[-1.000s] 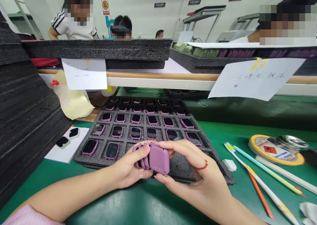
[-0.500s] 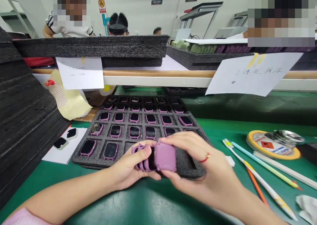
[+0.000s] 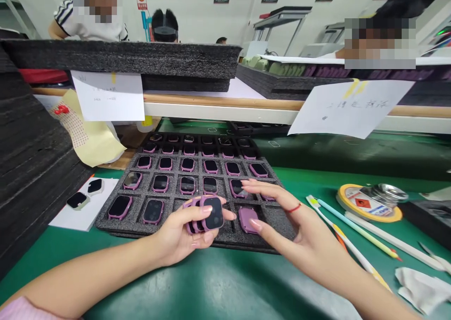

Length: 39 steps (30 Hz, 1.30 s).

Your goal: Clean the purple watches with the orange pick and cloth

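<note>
My left hand [image 3: 172, 233] is closed around a small stack of purple smartwatch bodies [image 3: 214, 214]; the front one shows its black screen. Thumb and fingers clamp the stack by its edges. My right hand [image 3: 306, 230] is spread, with thumb and fingers wide apart. Its thumb tip is at the edge of a purple watch body [image 3: 247, 218] lying back side up in a front compartment of the tray; whether they touch, I cannot tell. The black foam tray [image 3: 137, 228] holds rows of purple watch bodies, mostly screen up. Part of the front row is behind my hands.
At left, two pale-cased watches [image 3: 78, 200] lie on white paper [image 3: 66, 219] beside stacked black foam. Toothbrushes [image 3: 338, 226], a yellow tape roll [image 3: 343, 202] and crumpled tissue [image 3: 419, 284] lie at right. A shelf [image 3: 211, 107] with hanging notes crosses behind. Several people are beyond it.
The purple watch body that my right hand held is now in a front tray compartment, back side up. My right fingers have spread off it. My left hand still grips the stack.
</note>
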Available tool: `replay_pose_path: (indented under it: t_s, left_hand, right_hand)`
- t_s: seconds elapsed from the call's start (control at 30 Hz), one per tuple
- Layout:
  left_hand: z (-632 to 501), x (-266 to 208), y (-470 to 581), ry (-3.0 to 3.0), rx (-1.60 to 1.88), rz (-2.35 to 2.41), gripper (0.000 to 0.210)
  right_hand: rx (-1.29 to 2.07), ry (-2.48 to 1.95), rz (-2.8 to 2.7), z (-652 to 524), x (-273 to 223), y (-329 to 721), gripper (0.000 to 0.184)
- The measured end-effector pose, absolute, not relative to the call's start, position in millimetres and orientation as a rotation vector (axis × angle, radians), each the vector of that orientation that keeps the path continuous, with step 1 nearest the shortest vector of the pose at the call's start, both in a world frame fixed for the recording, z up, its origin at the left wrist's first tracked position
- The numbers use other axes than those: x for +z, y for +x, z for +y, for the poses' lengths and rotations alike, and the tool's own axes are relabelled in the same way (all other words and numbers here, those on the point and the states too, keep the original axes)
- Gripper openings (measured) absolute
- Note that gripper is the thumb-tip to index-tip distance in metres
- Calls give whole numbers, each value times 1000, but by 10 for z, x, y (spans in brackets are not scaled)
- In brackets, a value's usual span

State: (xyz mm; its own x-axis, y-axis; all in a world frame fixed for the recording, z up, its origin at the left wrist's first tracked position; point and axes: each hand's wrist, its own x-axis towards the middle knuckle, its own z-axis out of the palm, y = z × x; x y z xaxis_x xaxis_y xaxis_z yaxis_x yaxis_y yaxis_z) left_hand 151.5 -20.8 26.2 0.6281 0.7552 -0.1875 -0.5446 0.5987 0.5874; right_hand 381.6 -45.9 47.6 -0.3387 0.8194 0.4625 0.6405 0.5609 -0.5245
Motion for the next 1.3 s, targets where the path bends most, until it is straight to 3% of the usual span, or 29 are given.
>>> replay_pose_path:
  t_s: [0.13,0.23,0.7,0.9,1.0,1.03,1.17,1.3]
  left_hand:
    - [-190,249,1528,531,742,448,46]
    - [-180,238,1529,557,712,483,53]
    - [-170,246,1542,562,697,400,50]
    - [-195,247,1528,586,709,413,44]
    - [-192,233,1524,587,699,380,43]
    - [-190,228,1523,588,698,363,43]
    - [-181,216,1516,614,691,380,47]
    - [-184,224,1508,650,669,447,53]
  right_hand:
    - [334,-910,-2160,-463,603,3490,37]
    - [374,-839,-2155,-393,568,3337,23]
    - [556,-887,-1920,-340,526,3250,10]
    - [522,-882,-1505,-360,577,3325,19]
    - [602,-870,-1531,-392,520,3388,9]
    - [627,-862,-1593,-400,487,3398,11]
    - [544,-808,-1896,-398,368,3378,55]
    - [442,-778,-1976,-366,340,3343,51]
